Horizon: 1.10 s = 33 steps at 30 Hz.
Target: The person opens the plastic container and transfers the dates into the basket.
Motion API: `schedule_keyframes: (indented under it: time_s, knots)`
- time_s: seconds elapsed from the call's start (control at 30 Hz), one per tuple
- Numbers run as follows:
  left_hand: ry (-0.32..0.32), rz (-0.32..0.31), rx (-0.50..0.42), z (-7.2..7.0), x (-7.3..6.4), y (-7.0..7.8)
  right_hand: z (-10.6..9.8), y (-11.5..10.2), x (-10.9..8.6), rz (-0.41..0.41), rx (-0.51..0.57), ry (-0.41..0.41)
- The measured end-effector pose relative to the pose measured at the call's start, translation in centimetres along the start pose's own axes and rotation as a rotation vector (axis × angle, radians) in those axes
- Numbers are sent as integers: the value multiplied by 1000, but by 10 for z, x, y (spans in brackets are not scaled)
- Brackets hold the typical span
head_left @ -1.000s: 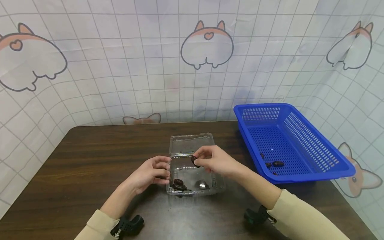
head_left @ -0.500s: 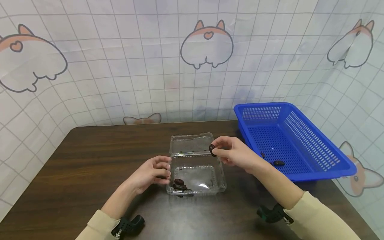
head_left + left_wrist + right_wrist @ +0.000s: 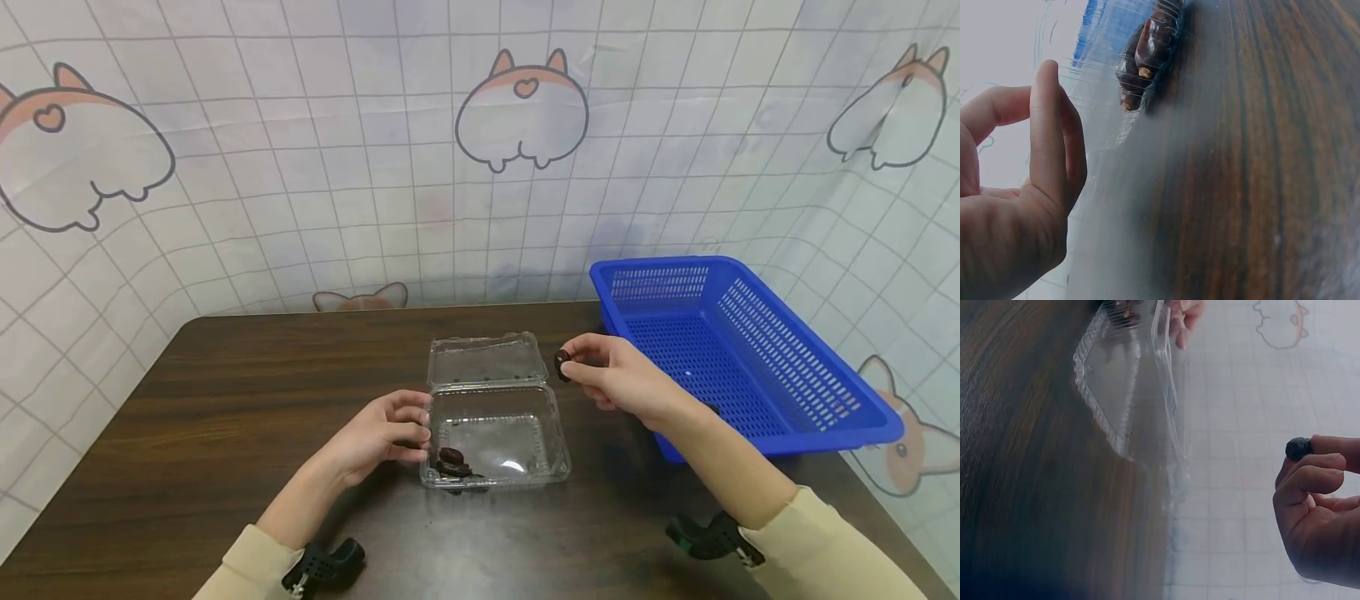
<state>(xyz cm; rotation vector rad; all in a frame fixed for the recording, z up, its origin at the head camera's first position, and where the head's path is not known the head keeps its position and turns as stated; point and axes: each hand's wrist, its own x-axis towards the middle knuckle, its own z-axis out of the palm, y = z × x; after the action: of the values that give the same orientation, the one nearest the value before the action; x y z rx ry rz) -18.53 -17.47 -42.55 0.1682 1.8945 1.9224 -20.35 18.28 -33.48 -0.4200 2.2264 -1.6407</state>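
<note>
Between thumb and fingertips, my right hand [image 3: 618, 375] pinches a dark brown date [image 3: 562, 364], held above the table just right of a clear plastic clamshell box [image 3: 555, 433]. Its end also shows as a dark date [image 3: 1298, 449] in the right wrist view. My left hand [image 3: 378, 437] rests its fingertips against the box's left side. The box's lid [image 3: 487, 360] is folded back, away from me. In its near left corner lie a few dates [image 3: 452, 462], seen through the wall as wrinkled dates [image 3: 1154, 47] with pale stem ends in the left wrist view.
A blue mesh basket [image 3: 840, 350] stands at the right of the dark wooden table [image 3: 300, 358]. A dark piece [image 3: 712, 408] shows inside it, the basket's near left part being hidden by my right forearm. A white gridded sheet [image 3: 390, 208] hangs behind the table.
My right hand has lifted the date out from above the box and carried it right, past the box's edge toward the basket. The left hand stays at the box's side.
</note>
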Motion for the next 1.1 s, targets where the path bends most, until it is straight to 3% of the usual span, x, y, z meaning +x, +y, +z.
schedule_keyframes:
  time_s: [0.63, 1.1]
  knots:
    - [3, 4, -9, 0, 0, -3, -40, 2, -23, 29, -82, 108]
    - [5, 0, -2, 0, 1, 0, -67, 27, -39, 64, -121, 198]
